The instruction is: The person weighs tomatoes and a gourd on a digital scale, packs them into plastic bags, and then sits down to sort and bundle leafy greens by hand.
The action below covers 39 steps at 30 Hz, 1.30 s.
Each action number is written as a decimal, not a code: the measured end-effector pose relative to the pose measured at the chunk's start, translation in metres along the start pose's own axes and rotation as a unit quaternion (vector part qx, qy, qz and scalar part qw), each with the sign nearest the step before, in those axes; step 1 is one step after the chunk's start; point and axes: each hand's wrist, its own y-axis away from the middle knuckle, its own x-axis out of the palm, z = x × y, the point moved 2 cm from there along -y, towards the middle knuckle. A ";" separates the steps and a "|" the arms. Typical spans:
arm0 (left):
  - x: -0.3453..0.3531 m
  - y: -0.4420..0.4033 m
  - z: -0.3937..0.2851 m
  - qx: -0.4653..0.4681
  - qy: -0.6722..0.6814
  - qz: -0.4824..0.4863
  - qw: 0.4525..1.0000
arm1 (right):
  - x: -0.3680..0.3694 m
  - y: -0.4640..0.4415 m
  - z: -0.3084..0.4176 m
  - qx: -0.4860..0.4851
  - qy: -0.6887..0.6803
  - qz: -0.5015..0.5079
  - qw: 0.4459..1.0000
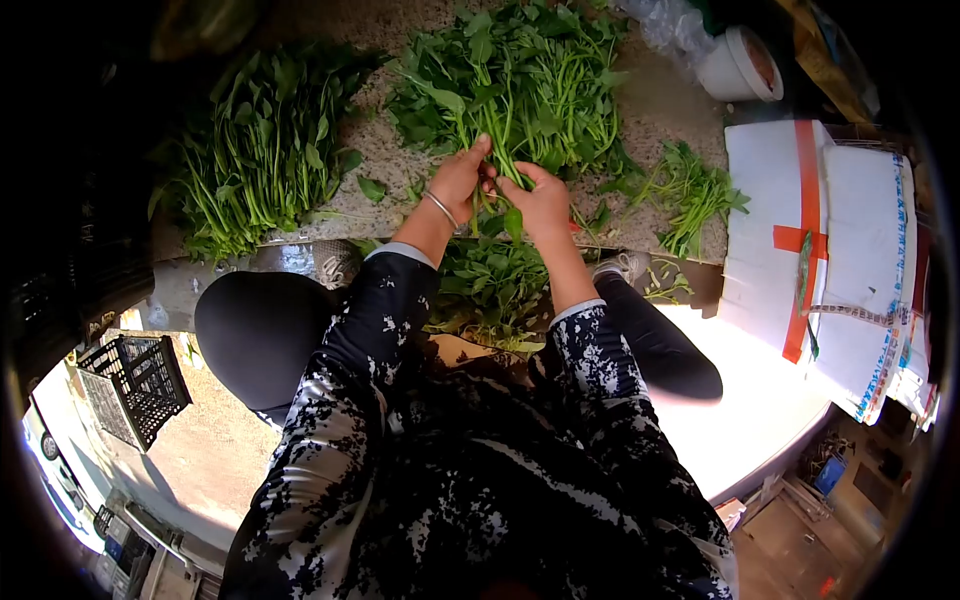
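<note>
My left hand, with a bracelet at its wrist, is closed around the stems of some leafy greens. Close beside it, my right hand pinches the lower part of the same stems. Behind both hands a large heap of leafy greens lies on the speckled stone slab. To the left is a bundle of long-stemmed greens, laid side by side. Below my hands, between my legs, more loose greens are piled; what holds them is mostly hidden.
A small pile of greens lies at the slab's right. White boxes with red tape stand at right, beneath a white bucket and clear plastic. A black plastic crate sits at lower left.
</note>
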 end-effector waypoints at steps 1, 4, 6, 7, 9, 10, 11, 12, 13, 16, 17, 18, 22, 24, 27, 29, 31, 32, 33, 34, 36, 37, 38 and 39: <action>-0.001 0.000 0.002 -0.001 0.031 -0.009 0.999 | 0.005 0.005 0.004 -0.021 0.059 -0.003 0.998; -0.010 0.004 0.005 0.024 -0.027 0.007 0.999 | 0.011 0.020 0.015 -0.103 0.110 -0.019 0.988; -0.022 -0.004 0.012 0.034 -0.078 -0.003 0.996 | 0.010 0.028 0.018 -0.162 0.102 -0.033 0.981; -0.024 -0.005 0.014 0.042 -0.056 0.015 0.997 | 0.007 0.031 0.018 -0.149 0.088 -0.005 0.985; -0.031 -0.009 0.015 0.030 -0.028 0.035 0.999 | 0.001 0.039 0.020 -0.136 0.022 -0.002 0.990; -0.033 -0.010 0.017 0.029 -0.028 0.037 0.999 | 0.000 0.041 0.013 -0.136 0.024 -0.004 0.990; -0.035 -0.010 0.019 0.017 0.024 0.049 0.998 | -0.001 0.043 0.006 -0.126 0.001 -0.003 0.992; -0.037 -0.012 0.021 0.006 0.076 0.060 0.995 | -0.004 0.044 -0.001 -0.116 -0.023 -0.001 0.993; -0.036 -0.006 0.017 0.002 0.081 0.069 0.994 | -0.008 0.047 -0.002 -0.112 0.007 -0.016 0.994; -0.043 -0.008 0.021 0.012 0.086 0.052 0.995 | -0.010 0.052 -0.012 0.052 -0.186 -0.112 0.975; -0.047 -0.011 0.022 0.008 0.080 0.068 0.995 | -0.011 0.049 -0.024 0.117 -0.239 -0.125 0.956; -0.051 -0.014 0.025 0.010 0.080 0.069 0.994 | -0.008 0.046 -0.032 0.115 -0.239 -0.125 0.956; -0.048 -0.006 0.024 -0.001 0.085 0.028 0.996 | -0.003 0.041 -0.025 0.303 0.021 -0.100 0.948; -0.047 -0.008 0.023 0.008 0.068 0.030 0.997 | -0.003 0.036 0.004 0.278 -0.182 0.075 0.940; -0.044 -0.003 0.020 -0.009 -0.007 -0.028 1.000 | 0.017 0.021 0.025 0.315 -0.179 0.135 0.922; -0.051 -0.015 0.029 -0.010 0.004 -0.032 0.999 | 0.027 0.014 0.028 0.279 -0.163 0.111 0.940; -0.052 -0.012 0.026 -0.010 0.003 -0.034 0.999 | 0.052 -0.002 -0.007 0.238 -0.202 0.040 0.949; -0.059 -0.019 0.028 -0.014 -0.013 -0.028 0.999 | 0.062 -0.005 -0.020 0.218 -0.234 0.026 0.947; -0.062 -0.022 0.031 -0.010 -0.023 -0.051 0.998 | 0.053 0.002 -0.006 0.246 -0.218 0.019 0.944; -0.055 -0.017 0.026 -0.006 -0.026 -0.048 0.998 | 0.047 0.006 0.002 0.242 -0.221 0.017 0.945; -0.043 0.000 0.019 0.005 -0.068 -0.078 0.995 | 0.037 0.012 0.009 0.240 -0.127 -0.004 0.962; -0.045 -0.002 0.021 0.015 -0.080 -0.081 0.993 | 0.036 0.014 0.008 0.234 -0.133 0.010 0.963; -0.048 -0.003 0.024 0.012 -0.083 -0.082 0.993 | 0.036 0.016 0.008 0.237 -0.136 0.009 0.962; -0.050 -0.005 0.026 0.012 -0.084 -0.077 0.993 | 0.036 0.018 0.008 0.205 -0.102 0.009 0.973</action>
